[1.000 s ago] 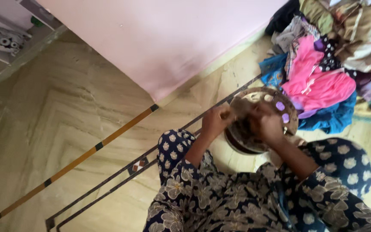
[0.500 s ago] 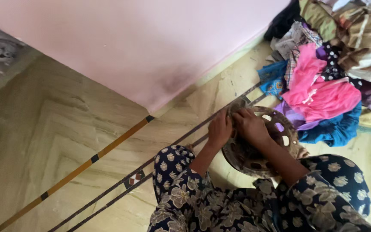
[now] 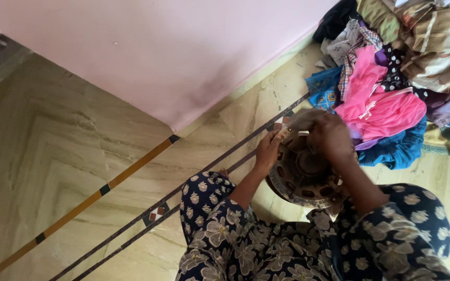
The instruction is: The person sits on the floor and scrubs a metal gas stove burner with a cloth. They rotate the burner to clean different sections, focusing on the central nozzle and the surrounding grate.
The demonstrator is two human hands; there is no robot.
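Person's sitting on the marble floor (image 3: pixel 79 156) w/ a round, dusty brown disc thing (image 3: pixel 300 174), looks like a fan hub or wheel cover w/ slots round the rim, propped up btwn the knees just off the floor. Left hand (image 3: pixel 267 151) has its grip wrapped on the disc's left edge, fingers curled over the rim, so clamped on it. Right hand (image 3: pixel 332 136) sits on the top edge w/ fingers bent over; prob pinching a small bit of cloth or the rim itself, but it's blurred so can't tell exactly what's in that grip. What changed vs half a sec ago: the right hand slid from the upper-left of the disc over to the top right, and the disc got turned so the dished centre faces up at the cam more. A sec ago both hands were bunched at the top w/ something light-coloured btwn them. So imo the work is going round the rim bit by bit, disc rotating as the hand moves on. Left hand basically stayed as the anchor. Other stuff: pile of clothes (image 3: pixel 386 88) (pink, blue, checked) just beside the disc on the right, pink wall (image 3: pixel 183 47) behind, dark inlay strips (image 3: pixel 147 218) running across the floor, floral dress (image 3: pixel 266 239) over the knees.
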